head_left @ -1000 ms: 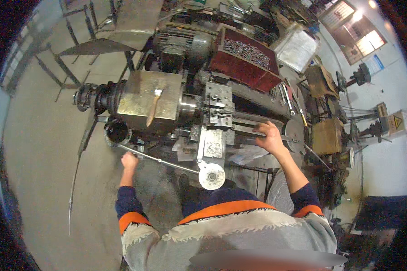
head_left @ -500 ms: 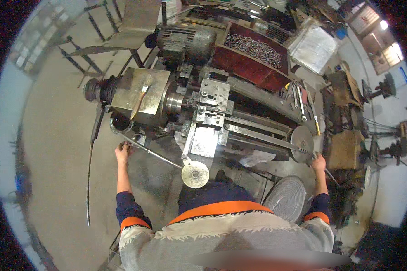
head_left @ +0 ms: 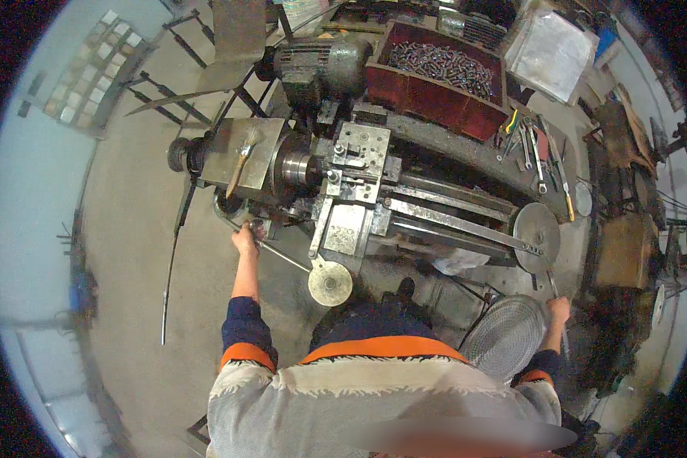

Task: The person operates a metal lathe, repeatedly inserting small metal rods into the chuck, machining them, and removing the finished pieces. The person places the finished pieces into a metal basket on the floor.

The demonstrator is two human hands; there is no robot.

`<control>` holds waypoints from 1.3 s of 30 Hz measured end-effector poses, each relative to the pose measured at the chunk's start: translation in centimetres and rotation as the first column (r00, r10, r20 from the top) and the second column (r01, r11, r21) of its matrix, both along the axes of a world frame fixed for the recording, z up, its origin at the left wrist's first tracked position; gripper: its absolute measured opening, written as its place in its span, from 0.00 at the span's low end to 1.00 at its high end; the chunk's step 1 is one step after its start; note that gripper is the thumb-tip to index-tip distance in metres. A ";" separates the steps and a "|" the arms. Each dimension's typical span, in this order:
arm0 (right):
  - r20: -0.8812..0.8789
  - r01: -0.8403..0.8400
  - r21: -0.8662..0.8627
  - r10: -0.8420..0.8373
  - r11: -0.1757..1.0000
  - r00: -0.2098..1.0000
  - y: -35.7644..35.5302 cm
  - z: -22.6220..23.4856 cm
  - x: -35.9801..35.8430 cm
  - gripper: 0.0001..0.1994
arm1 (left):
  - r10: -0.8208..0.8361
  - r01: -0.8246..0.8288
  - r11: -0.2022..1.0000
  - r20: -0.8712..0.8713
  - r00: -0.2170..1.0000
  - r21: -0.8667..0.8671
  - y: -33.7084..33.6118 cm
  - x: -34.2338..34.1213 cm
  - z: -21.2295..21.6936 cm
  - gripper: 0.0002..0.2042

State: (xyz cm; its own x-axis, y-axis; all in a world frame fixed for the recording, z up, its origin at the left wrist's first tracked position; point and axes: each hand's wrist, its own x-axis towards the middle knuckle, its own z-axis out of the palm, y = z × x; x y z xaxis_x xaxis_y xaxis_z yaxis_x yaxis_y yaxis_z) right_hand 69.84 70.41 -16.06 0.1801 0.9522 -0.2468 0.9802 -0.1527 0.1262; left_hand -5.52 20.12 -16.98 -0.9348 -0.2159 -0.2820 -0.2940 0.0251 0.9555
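Note:
A small lathe-like machine stands before me, with a spindle chuck point(head_left: 296, 166) at its left and a steel tool block point(head_left: 361, 153) beside it. My left hand point(head_left: 246, 238) is below the chuck, next to a slanting steel rod point(head_left: 286, 258). Its fingers are closed, and what they hold is not clear. My right hand point(head_left: 559, 309) grips a lever handle point(head_left: 553, 284) under the round disc point(head_left: 537, 237) at the machine's right end. A flat bar point(head_left: 458, 224) links that disc to the tool block. A brass-coloured round plate point(head_left: 330, 283) sits at the front, near my body.
Behind the machine is a red box point(head_left: 435, 103) full of small metal parts, with a motor point(head_left: 320, 67) to its left. Wrenches point(head_left: 538, 164) and other tools lie at the right. A brush point(head_left: 242, 164) rests on the headstock cover. A ribbed round stool seat point(head_left: 504, 336) stands by my right arm.
My left hand has moved right and up toward the chuck. My right hand has come down nearer my body with the lever handle. The whole view has shifted slightly.

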 end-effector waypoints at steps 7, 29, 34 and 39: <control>-0.104 0.125 -0.028 -0.127 0.992 0.986 -7.0 1.0 -4.6 0.21 | 0.069 -0.066 0.996 -0.058 0.996 0.059 1.9 0.5 0.7 0.06; 0.097 -0.242 0.098 0.233 0.965 0.968 3.0 1.0 -0.3 0.22 | 0.056 -0.062 0.988 -0.047 0.997 -0.144 -1.9 3.0 2.1 0.09; -0.018 -0.196 0.047 0.198 0.979 0.980 4.7 -1.0 1.4 0.19 | 0.204 -0.200 0.975 0.028 0.979 -0.092 -7.2 8.2 2.7 0.11; -0.081 -0.095 0.060 0.099 0.994 0.992 -2.5 0.4 -2.0 0.20 | 0.426 -0.426 0.901 -0.025 0.905 -0.083 -9.3 11.0 0.7 0.07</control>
